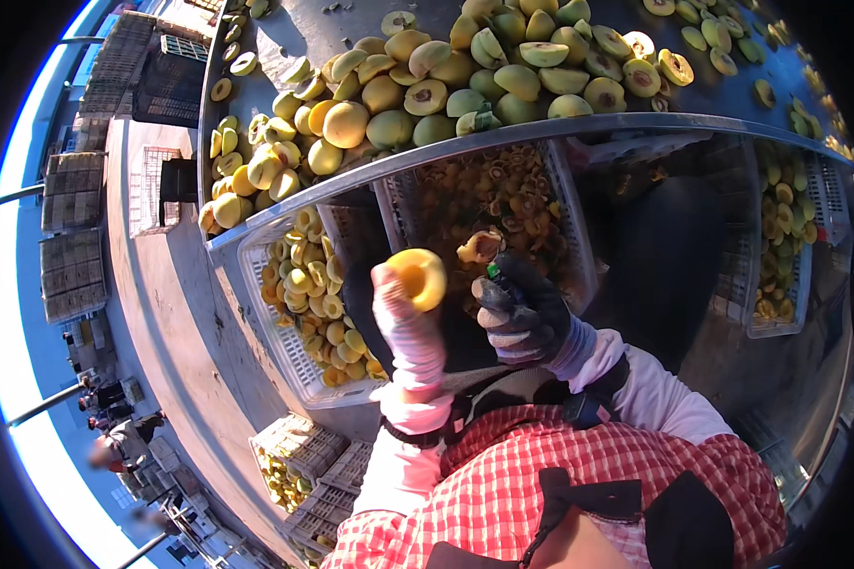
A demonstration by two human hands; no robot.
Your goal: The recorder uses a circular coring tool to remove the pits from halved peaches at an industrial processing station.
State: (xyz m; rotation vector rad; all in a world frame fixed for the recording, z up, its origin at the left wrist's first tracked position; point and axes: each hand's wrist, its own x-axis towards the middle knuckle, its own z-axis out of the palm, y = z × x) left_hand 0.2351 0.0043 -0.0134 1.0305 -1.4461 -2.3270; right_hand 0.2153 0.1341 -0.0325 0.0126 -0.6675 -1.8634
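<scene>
A hollowed yellow peach half [431, 276] is in my left hand [394, 308], which is slightly smeared by motion. My gloved right hand [527, 311] is closed round a small tool with a green part [492, 271]; its working end is mostly hidden. Just beyond the tool is a brownish scooped-out piece of peach [481, 247]; I cannot tell whether it touches the tool or is in the air. Below both hands stands a crate [579, 223] of brown pits and scraps. Left of my left hand, a white crate [249, 256] holds pale yellow peach halves.
A metal table [304, 28] with a raised rim spans the far side, heaped with peach halves [427, 95]. Another white crate [773, 327] of halves stands at the right. Stacked crates [299, 446] sit lower left, and people [128, 446] are farther off at the left.
</scene>
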